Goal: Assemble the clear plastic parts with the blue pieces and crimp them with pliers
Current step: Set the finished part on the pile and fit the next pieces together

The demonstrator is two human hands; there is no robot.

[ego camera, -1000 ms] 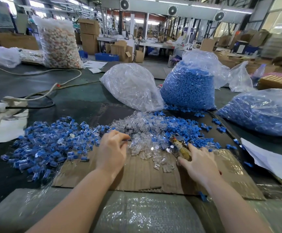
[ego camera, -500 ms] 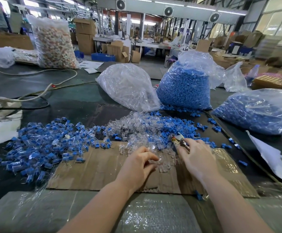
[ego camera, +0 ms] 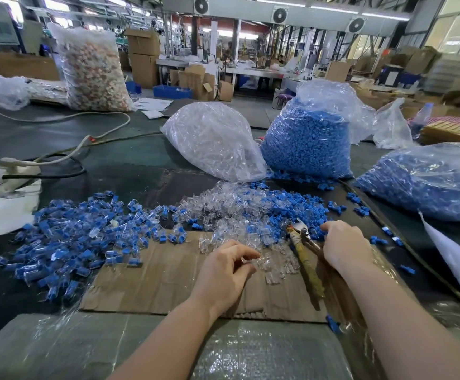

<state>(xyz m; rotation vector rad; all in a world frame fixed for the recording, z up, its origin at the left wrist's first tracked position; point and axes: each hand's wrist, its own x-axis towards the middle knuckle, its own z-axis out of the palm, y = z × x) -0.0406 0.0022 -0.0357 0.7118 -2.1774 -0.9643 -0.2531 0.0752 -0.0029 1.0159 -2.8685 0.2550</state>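
Your left hand pinches a clear part | your right hand grips the pliers, fingertips in blue pieces

Loose clear plastic parts and blue pieces lie heaped mid-table beyond the cardboard sheet's far edge; worn yellow-handled pliers lie near its right edge

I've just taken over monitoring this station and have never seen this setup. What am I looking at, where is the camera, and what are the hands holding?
There is no machine: a person works bare-handed, filmed by a camera on their head looking forward and down. The left hand pinches a clear plastic part. The right hand holds the pliers and reaches into loose blue pieces. A cardboard sheet covers the table; a pile of assembled pieces lies on the left, with supply bags behind.
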